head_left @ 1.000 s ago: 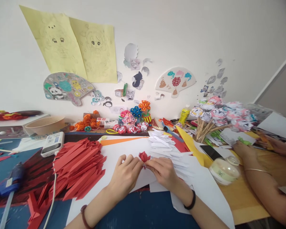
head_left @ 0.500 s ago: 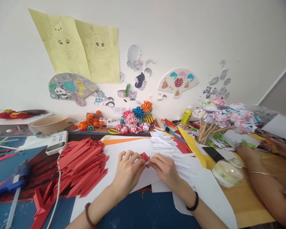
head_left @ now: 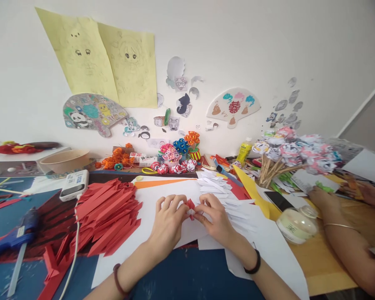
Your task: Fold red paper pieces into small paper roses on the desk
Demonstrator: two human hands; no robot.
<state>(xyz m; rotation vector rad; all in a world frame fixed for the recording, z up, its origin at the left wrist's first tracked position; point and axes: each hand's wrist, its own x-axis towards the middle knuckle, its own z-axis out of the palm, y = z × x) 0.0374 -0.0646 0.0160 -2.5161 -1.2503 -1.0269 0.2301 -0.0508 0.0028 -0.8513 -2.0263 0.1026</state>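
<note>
Between my two hands is a small red and white folded paper piece (head_left: 191, 205), held above a white paper sheet (head_left: 162, 191). My left hand (head_left: 170, 221) pinches it from the left, thumb and forefinger closed. From the right, my right hand (head_left: 214, 217) has its fingertips closed at the piece's edge. Part of the fold is hidden behind my fingers. A pile of red folded paper strips (head_left: 109, 216) lies left of my left hand. White paper strips (head_left: 218, 187) spread beyond and right of my right hand.
A blue glue gun (head_left: 25, 233) and a white device with a cable (head_left: 75, 185) are at left. Paper balls (head_left: 176, 168) line the back. Right are a phone (head_left: 279, 201), a jar (head_left: 296, 225), paper flowers on sticks (head_left: 290, 150) and another person's arm (head_left: 346, 241).
My right fingers have lifted and spread slightly at the paper piece, showing more of its white part. The view has shifted a little. My left hand keeps its pinch.
</note>
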